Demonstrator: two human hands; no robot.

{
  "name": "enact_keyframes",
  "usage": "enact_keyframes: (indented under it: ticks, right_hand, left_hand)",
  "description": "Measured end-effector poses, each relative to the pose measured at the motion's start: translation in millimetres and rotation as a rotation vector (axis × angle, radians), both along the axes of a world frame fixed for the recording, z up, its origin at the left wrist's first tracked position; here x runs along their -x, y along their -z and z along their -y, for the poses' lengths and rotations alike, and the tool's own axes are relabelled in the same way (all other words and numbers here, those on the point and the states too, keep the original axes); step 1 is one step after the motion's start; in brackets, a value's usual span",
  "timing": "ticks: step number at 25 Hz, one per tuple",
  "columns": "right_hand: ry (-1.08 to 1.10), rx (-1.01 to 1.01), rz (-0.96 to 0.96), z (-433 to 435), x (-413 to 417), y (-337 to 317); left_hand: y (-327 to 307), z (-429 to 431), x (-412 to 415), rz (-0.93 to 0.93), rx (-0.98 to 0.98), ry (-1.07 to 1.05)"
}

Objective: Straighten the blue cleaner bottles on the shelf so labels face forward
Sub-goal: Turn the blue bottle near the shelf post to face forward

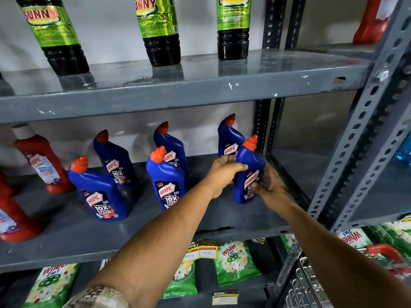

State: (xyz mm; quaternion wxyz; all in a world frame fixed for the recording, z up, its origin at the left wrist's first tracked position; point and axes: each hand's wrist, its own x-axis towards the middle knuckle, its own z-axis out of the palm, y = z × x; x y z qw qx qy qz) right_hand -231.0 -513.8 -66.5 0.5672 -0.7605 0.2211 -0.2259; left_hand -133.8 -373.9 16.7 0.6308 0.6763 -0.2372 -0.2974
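Your two hands grip the rightmost front blue bottle on the middle shelf: left hand wraps its left shoulder, right hand presses over the label's right edge, blurred, so finger placement is probably a loose clasp. The bottle stands near the shelf's right end, label partly facing you. Five more blue bottles stand to the left and behind, orange caps on, labels forward. Red bottles at far left. Green-labelled dark bottles on the upper shelf. Detergent pouches below.
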Motion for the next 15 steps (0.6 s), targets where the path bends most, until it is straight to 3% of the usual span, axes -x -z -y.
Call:
enact_keyframes:
  ticks: [7,15]
  right_hand:
    - [0.071,0.086,-0.033,-2.8,7.1,-8.4]
    - [0.06,-0.021,-0.094,5.1,6.1,-5.1]
  left_hand:
    - [21.8,-1.1,-5.6,0.059,0.071,0.026]
    - [51.8,-2.8,-3.0,0.127,-0.087,0.006]
